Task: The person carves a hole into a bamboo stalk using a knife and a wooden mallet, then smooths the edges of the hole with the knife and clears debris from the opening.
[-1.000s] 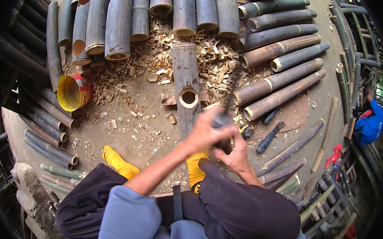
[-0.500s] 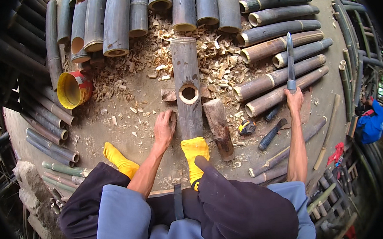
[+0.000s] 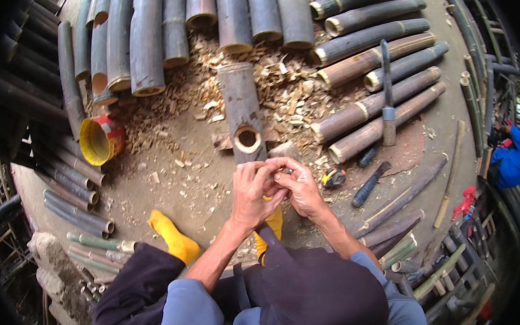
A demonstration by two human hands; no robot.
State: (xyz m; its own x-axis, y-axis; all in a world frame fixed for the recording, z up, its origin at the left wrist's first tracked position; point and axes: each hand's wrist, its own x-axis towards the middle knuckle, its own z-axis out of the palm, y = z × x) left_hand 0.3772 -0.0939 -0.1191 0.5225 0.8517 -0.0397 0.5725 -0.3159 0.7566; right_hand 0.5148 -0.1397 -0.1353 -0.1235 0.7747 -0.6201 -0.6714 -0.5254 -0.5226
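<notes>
Shavings bed [image 3: 285,95]: spread on the ground around the far part of the holed tube.
Right-hand row [image 3: 382,110]: 7 bamboo poles, side by side.
Holed tube [image 3: 239,98]: lies at centre, pointing away from the person; near end hidden by the hands.
Knife [image 3: 387,89]: lies across the lower poles of that row, blade pointing away.
Left hand [image 3: 253,193], right hand [image 3: 300,190]: fingertips meet at the tube's near end; cannot tell if they pinch anything.
Open tin [image 3: 103,142]: yellow and red, tilted, left side.
Tape measure [image 3: 333,177]: on the ground, right of the hands.
</notes>
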